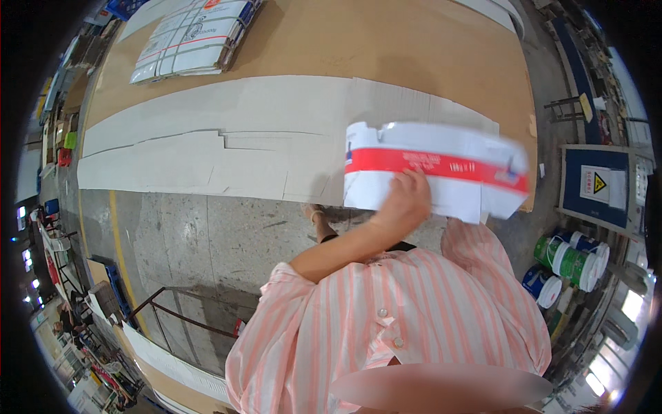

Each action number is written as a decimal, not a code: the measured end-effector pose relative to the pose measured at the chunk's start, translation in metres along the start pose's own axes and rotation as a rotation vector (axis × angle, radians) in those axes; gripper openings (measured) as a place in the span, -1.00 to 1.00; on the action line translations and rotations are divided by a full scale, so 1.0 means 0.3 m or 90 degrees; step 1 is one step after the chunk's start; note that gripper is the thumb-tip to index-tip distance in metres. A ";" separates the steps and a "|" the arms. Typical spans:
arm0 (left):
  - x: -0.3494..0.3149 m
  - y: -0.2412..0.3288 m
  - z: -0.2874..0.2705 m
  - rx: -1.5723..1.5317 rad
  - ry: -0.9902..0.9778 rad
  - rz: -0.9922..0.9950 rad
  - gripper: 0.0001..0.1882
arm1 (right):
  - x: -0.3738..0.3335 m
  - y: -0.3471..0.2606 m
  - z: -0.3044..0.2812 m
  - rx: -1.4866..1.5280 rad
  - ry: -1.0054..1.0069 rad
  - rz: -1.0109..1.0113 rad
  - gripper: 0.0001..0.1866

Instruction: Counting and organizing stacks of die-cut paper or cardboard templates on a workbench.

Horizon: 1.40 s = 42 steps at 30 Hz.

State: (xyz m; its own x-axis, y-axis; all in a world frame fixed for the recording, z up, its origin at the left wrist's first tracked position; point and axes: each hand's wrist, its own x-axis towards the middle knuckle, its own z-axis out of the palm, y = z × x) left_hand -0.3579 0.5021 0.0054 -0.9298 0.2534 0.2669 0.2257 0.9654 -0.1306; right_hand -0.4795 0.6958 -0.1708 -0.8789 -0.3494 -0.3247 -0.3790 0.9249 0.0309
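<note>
left hand: fingers bent against red-banded white carton; grip can't be told. right hand out of sight. carton's long axis left–right, right end dipping, across near edge of table.

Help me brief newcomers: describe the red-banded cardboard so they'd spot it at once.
Find the big brown surface. At its near edge, right of centre, the person's left hand touches a white cardboard piece. Unlike the plain white sheets, it has a broad red band.
</note>
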 end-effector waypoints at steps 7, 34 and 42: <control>-0.064 -0.139 -0.044 -0.365 0.156 -0.170 -0.42 | 0.002 0.061 0.118 0.049 0.094 -0.008 -0.39; -0.658 -0.575 0.467 -0.890 0.521 -1.001 -0.70 | -0.014 0.036 0.033 0.056 0.236 -0.015 -0.31; -0.717 -0.650 0.504 -1.142 0.547 -1.134 -0.78 | 0.058 0.058 -0.005 0.096 0.277 0.009 -0.43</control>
State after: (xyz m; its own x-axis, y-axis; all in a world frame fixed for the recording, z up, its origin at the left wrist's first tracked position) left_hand -0.2457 0.2501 -0.1710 -0.3302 -0.7397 -0.5864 0.1478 -0.6541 0.7418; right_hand -0.5019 0.7054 -0.1744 -0.9355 -0.3381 0.1025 -0.3487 0.9301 -0.1155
